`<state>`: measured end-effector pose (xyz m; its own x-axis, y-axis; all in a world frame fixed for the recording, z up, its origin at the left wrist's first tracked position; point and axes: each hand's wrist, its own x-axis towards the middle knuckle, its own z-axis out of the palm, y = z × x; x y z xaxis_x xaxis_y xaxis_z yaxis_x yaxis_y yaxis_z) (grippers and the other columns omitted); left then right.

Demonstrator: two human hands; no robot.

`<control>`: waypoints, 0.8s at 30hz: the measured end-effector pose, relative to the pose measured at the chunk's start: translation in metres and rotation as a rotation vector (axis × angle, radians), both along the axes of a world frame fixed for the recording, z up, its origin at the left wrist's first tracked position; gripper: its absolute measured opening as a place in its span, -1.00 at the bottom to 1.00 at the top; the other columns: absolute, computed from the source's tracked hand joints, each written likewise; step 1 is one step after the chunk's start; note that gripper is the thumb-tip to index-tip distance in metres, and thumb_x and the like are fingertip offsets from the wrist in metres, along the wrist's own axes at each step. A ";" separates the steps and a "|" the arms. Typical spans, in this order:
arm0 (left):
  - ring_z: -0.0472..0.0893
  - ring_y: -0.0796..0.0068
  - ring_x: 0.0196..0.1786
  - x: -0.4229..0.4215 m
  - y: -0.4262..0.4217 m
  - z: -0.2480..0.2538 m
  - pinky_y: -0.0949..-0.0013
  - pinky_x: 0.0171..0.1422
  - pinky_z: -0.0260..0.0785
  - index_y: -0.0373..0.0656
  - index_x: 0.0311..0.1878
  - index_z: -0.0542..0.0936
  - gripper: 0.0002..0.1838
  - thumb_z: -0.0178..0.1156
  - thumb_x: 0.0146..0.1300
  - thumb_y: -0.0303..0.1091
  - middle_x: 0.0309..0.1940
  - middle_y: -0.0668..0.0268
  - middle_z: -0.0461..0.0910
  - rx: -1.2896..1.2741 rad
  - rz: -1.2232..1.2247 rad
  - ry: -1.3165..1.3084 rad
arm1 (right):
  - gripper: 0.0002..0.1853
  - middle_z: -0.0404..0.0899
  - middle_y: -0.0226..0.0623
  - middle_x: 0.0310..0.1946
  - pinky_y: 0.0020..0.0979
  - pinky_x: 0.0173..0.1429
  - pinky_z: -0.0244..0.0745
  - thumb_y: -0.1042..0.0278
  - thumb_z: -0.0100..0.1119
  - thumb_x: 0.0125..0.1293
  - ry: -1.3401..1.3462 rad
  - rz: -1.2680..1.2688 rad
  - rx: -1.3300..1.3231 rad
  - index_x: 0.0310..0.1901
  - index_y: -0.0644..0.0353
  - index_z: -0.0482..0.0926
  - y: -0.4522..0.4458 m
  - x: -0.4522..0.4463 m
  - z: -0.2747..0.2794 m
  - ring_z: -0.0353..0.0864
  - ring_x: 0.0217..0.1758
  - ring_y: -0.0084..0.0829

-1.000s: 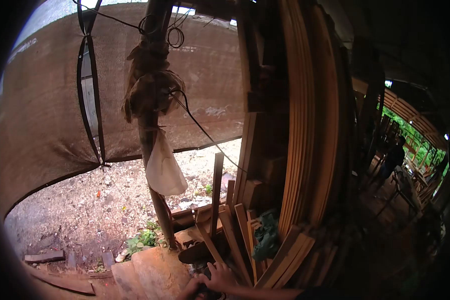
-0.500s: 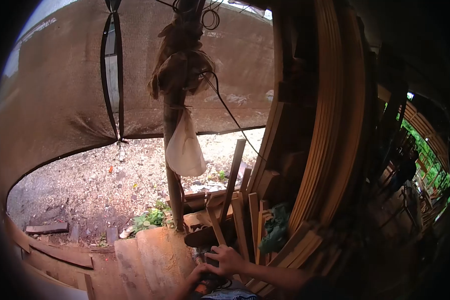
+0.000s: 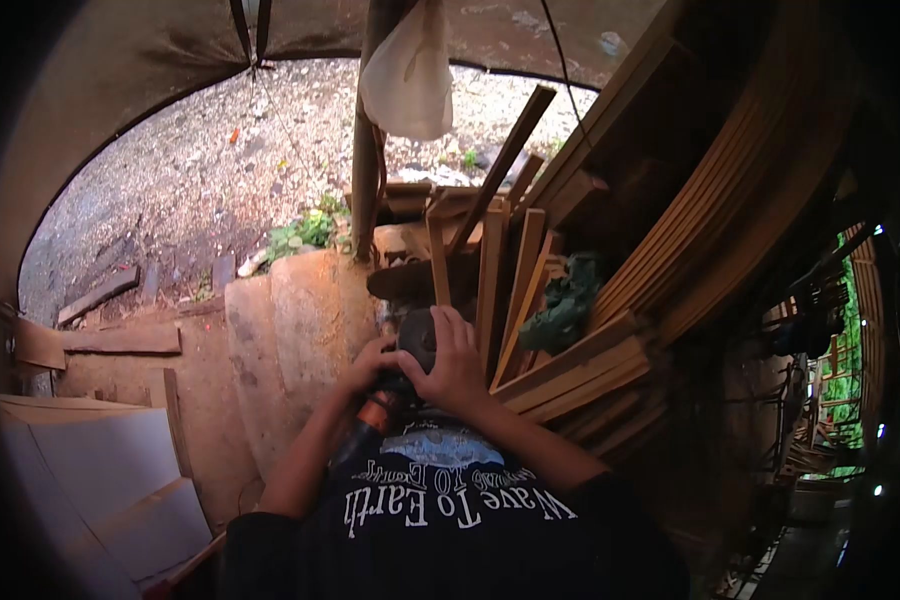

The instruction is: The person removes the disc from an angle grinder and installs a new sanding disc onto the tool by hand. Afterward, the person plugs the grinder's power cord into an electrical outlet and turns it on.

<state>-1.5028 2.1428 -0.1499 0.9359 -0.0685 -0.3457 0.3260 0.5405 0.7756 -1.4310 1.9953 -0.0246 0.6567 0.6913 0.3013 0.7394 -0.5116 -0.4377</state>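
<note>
An angle grinder (image 3: 374,412) with an orange and black body is held close against my shirt front, its dark round disc (image 3: 416,338) facing up. My left hand (image 3: 372,364) is closed around the head of the tool, next to the disc. Over the disc's right side curls my right hand (image 3: 454,362), thumb across the near edge and fingers along the far edge. The lower part of the grinder is partly covered by my left wrist and the shirt.
Wood strips (image 3: 490,280) lean ahead to the right, beside a green crumpled cloth or bag (image 3: 562,305). A post (image 3: 366,150) carries a hanging white bag (image 3: 410,85). Long boards (image 3: 710,220) stand at right. Pale panels (image 3: 110,470) lie at lower left.
The view has tilted down, so my shirt and forearms now show. My right hand has spread over the dark disc, which was not visible before.
</note>
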 end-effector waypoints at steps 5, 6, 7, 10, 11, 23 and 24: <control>0.48 0.62 -0.27 0.001 -0.002 -0.011 0.46 -0.15 0.37 -0.22 -0.25 0.54 -0.66 0.22 0.04 -0.12 -0.35 0.43 0.52 0.189 0.005 -0.080 | -0.24 0.45 0.07 0.04 -0.09 0.17 0.38 -0.04 0.41 0.06 0.004 -0.071 0.116 0.11 0.45 0.42 0.002 0.008 -0.008 0.44 0.08 0.08; 0.51 0.60 -0.19 0.000 -0.003 0.017 0.45 -0.07 0.40 -0.26 -0.15 0.57 -0.59 0.21 0.06 -0.11 -0.27 0.38 0.57 0.176 0.008 -0.096 | -0.27 0.48 0.05 0.00 -0.10 0.12 0.42 -0.01 0.44 0.01 0.002 -0.060 0.122 0.06 0.45 0.47 0.002 0.008 0.000 0.47 0.03 0.07; 0.53 0.59 -0.15 0.001 -0.003 0.028 0.45 -0.03 0.41 -0.27 -0.10 0.56 -0.55 0.21 0.06 -0.10 -0.22 0.36 0.58 0.162 -0.003 -0.116 | -0.27 0.48 0.05 0.00 -0.09 0.12 0.42 -0.01 0.45 0.00 -0.007 -0.047 0.123 0.06 0.44 0.47 0.002 0.008 0.004 0.47 0.03 0.06; 0.55 0.55 -0.05 0.006 -0.007 0.040 0.42 0.10 0.42 -0.31 0.03 0.55 -0.46 0.21 0.07 -0.08 -0.09 0.28 0.60 0.157 -0.015 -0.177 | -0.26 0.48 0.05 0.01 -0.09 0.11 0.43 0.01 0.48 -0.07 -0.071 -0.016 0.121 0.04 0.43 0.48 -0.002 0.011 0.008 0.48 -0.01 0.06; 0.56 0.53 -0.02 0.009 -0.008 0.041 0.41 0.13 0.42 -0.33 0.05 0.55 -0.43 0.21 0.07 -0.07 -0.06 0.26 0.60 0.181 -0.007 -0.188 | -0.26 0.49 0.05 0.01 -0.09 0.11 0.43 0.02 0.48 -0.08 -0.061 -0.020 0.126 0.03 0.43 0.49 -0.003 0.011 0.009 0.48 -0.01 0.06; 0.50 0.43 0.15 0.010 -0.013 0.048 0.37 0.30 0.31 -0.35 0.23 0.41 -0.33 0.15 0.03 -0.21 0.11 0.18 0.51 -0.087 -0.013 -0.239 | -0.27 0.48 -0.02 0.00 -0.10 -0.05 0.46 0.02 0.51 -0.17 -0.054 0.120 0.168 0.02 0.28 0.48 -0.010 0.024 0.018 0.49 -0.12 -0.02; 0.49 0.43 0.16 0.011 -0.014 0.048 0.38 0.30 0.31 -0.34 0.24 0.41 -0.33 0.14 0.02 -0.23 0.13 0.18 0.50 -0.115 -0.017 -0.245 | -0.28 0.48 -0.02 0.00 -0.10 -0.04 0.47 0.04 0.51 -0.18 -0.019 0.165 0.160 0.02 0.26 0.47 -0.013 0.026 0.021 0.49 -0.12 -0.02</control>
<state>-1.4921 2.1291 -0.1021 0.9890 -0.1101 -0.0986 0.1460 0.6255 0.7665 -1.4047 1.9825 -0.0039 0.5321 0.7311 0.4270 0.8160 -0.3083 -0.4890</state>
